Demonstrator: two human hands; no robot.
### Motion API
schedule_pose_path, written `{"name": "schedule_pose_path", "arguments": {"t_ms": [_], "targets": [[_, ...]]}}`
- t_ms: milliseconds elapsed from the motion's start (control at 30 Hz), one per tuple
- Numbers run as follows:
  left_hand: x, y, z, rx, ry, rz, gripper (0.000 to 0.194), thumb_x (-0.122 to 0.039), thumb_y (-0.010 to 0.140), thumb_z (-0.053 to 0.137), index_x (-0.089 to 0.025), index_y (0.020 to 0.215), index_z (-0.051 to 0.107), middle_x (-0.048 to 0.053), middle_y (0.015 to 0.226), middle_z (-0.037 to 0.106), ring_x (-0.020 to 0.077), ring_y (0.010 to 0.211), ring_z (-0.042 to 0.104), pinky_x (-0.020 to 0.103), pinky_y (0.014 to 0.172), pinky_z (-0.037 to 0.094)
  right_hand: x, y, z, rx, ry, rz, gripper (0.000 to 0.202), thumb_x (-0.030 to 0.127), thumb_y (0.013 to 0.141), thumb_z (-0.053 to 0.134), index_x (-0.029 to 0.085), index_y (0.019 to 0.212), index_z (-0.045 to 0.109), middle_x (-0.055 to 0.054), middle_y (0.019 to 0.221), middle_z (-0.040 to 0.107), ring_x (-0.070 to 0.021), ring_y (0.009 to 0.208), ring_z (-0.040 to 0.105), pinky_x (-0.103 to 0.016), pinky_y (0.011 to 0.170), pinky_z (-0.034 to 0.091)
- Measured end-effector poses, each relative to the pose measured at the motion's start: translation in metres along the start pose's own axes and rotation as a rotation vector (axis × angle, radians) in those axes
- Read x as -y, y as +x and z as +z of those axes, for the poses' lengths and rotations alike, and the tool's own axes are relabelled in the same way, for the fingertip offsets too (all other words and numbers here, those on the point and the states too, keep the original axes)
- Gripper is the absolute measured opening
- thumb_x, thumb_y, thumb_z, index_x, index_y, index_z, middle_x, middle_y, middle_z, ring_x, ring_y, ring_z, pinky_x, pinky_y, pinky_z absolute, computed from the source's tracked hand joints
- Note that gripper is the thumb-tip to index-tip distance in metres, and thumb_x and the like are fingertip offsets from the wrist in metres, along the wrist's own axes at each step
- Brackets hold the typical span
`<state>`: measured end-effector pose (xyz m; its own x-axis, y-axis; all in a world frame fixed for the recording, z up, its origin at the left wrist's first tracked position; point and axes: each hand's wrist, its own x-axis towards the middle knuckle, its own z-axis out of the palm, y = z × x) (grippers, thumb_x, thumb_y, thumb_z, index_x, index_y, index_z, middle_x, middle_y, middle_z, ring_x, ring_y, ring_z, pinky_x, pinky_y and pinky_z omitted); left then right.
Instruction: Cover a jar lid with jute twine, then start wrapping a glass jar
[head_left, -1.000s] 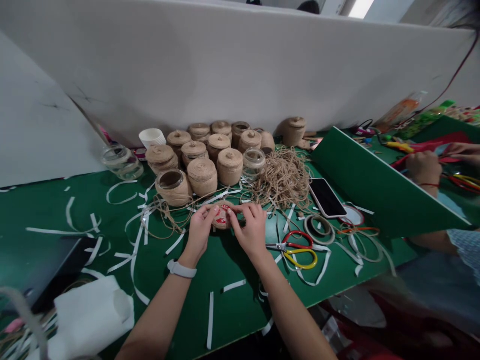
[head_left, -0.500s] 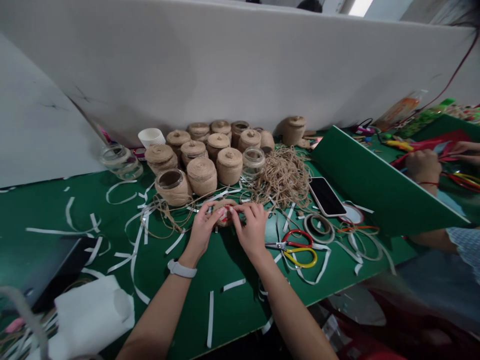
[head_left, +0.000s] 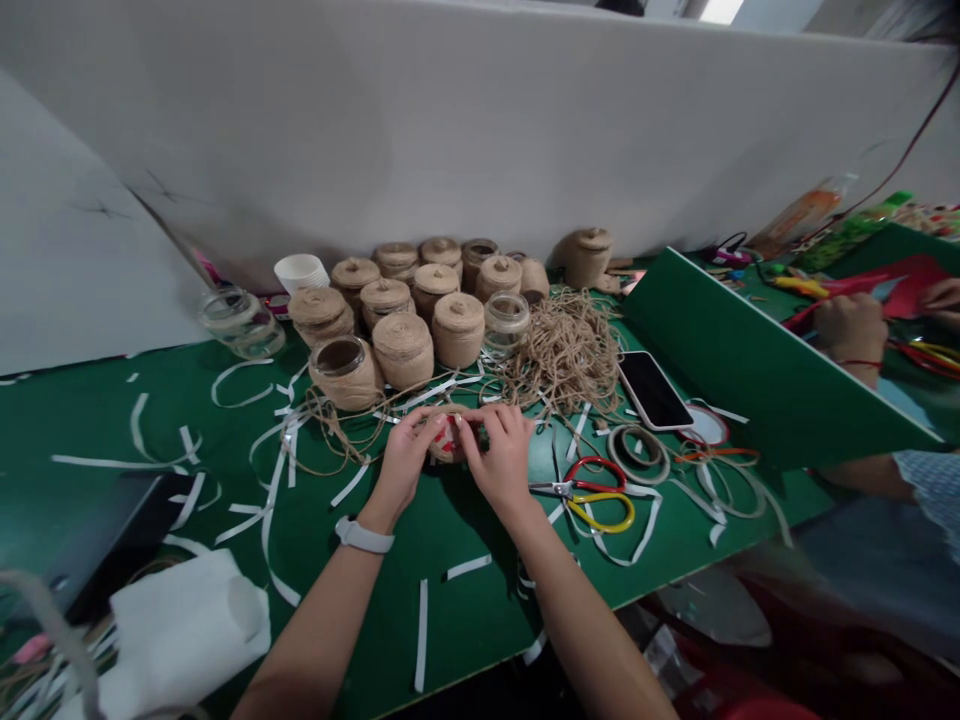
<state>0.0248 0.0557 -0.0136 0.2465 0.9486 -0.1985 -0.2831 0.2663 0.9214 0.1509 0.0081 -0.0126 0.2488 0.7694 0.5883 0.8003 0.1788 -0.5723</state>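
While both hands keep nearly the same spot over the green table (head_left: 450,620), the lid (head_left: 445,440) between them has tipped and perhaps turned a little since a second ago: its red-and-white face shows a different patch now, and more of the twine along its far rim is exposed. To me that reads as a small adjustment in the wrapping, with the rim still being worked on. The left hand (head_left: 403,452) pinches the lid's left edge between thumb and curled fingers; the right hand (head_left: 501,448) grips the opposite edge, thumb pressed over the printed face. I can't tell whether the lid touches the table.

Just beyond it stand the squat wrapped jars (head_left: 403,352), coiled in rough, tan, matte twine, some topped with little knobs. A bare glass jar (head_left: 507,322), smooth and clear, sits beside a springy, tangled heap of twine (head_left: 574,352). Flat white strips (head_left: 422,635) curl or lie straight across the table, and the scissors (head_left: 564,489), one handle loop red and one yellow, rest near the right hand.
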Motion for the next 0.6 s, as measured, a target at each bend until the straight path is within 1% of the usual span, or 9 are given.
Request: {"name": "schedule_pose_path", "arguments": {"t_ms": [67,167,200,267,400,467,533,600], "targets": [[-0.0004,0.0007,-0.0001,-0.032,-0.008,0.017,0.032,-0.036,0.071,0.078,-0.014,0.091,0.066,0.003,0.077,0.072,0.0134,0.064,0.065,0.023,0.06,0.052,-0.0001,0.0008,-0.0011,0.002,-0.004,0.005,0.011,0.031,0.092,0.058,0.02,0.094,0.063,-0.003,0.089,0.066,-0.0192,0.088,0.055,-0.034,0.08,0.031],[-0.0007,0.0023,-0.001,-0.092,-0.059,0.069,0.032,-0.039,0.073,0.076,-0.016,0.092,0.063,0.002,0.08,0.072,0.0131,0.066,0.066,0.023,0.062,0.052,-0.0015,0.0014,-0.0015,-0.007,-0.004,0.025,0.02,0.033,0.091,0.058,0.019,0.106,0.06,-0.003,0.088,0.066,-0.0186,0.086,0.057,-0.034,0.081,0.032],[-0.0005,0.0027,-0.0014,-0.107,-0.073,0.079,0.032,-0.04,0.073,0.076,-0.017,0.091,0.062,0.002,0.081,0.072,0.0129,0.067,0.066,0.023,0.063,0.052,-0.0022,0.0013,-0.0013,-0.008,-0.005,0.031,0.021,0.033,0.092,0.058,0.019,0.107,0.06,-0.002,0.087,0.067,-0.0182,0.085,0.057,-0.034,0.081,0.032],[0.0002,0.0032,-0.0018,-0.118,-0.086,0.083,0.033,-0.04,0.072,0.076,-0.018,0.089,0.06,0.001,0.081,0.071,0.0125,0.067,0.065,0.022,0.063,0.052,-0.0034,0.001,-0.0006,-0.003,-0.011,0.028,0.018,0.032,0.092,0.058,0.02,0.105,0.062,-0.002,0.087,0.068,-0.018,0.085,0.057,-0.035,0.081,0.031],[0.0009,0.0023,-0.0001,-0.096,-0.073,0.052,0.033,-0.039,0.072,0.077,-0.018,0.091,0.06,0.0,0.081,0.071,0.0113,0.067,0.064,0.021,0.063,0.05,-0.0041,0.0006,0.0003,0.006,-0.028,-0.013,0.009,0.028,0.092,0.059,0.023,0.094,0.066,-0.001,0.088,0.068,-0.0181,0.086,0.056,-0.035,0.08,0.03],[0.0002,0.0016,0.0013,-0.072,-0.083,0.047,0.034,-0.037,0.073,0.077,-0.018,0.098,0.062,0.002,0.088,0.072,0.0127,0.073,0.066,0.022,0.066,0.051,-0.0038,0.0008,0.0002,0.009,-0.031,-0.014,0.01,0.028,0.092,0.059,0.023,0.093,0.067,-0.002,0.087,0.067,-0.0178,0.085,0.056,-0.035,0.079,0.03],[-0.0007,0.0012,0.0023,-0.039,-0.112,0.049,0.037,-0.035,0.074,0.076,-0.019,0.105,0.063,0.004,0.098,0.073,0.015,0.083,0.068,0.023,0.073,0.052,-0.0034,0.0012,0.0,0.004,-0.031,-0.009,0.011,0.029,0.093,0.058,0.023,0.092,0.067,-0.002,0.087,0.067,-0.0177,0.085,0.056,-0.035,0.079,0.03],[-0.0013,0.0008,0.0027,-0.012,-0.118,0.042,0.036,-0.035,0.074,0.076,-0.019,0.104,0.067,0.005,0.102,0.073,0.0156,0.087,0.068,0.022,0.073,0.052,-0.003,0.0013,-0.0001,-0.009,-0.03,-0.002,0.01,0.029,0.093,0.058,0.023,0.091,0.067,-0.001,0.086,0.068,-0.0176,0.085,0.056,-0.035,0.08,0.03]]}}
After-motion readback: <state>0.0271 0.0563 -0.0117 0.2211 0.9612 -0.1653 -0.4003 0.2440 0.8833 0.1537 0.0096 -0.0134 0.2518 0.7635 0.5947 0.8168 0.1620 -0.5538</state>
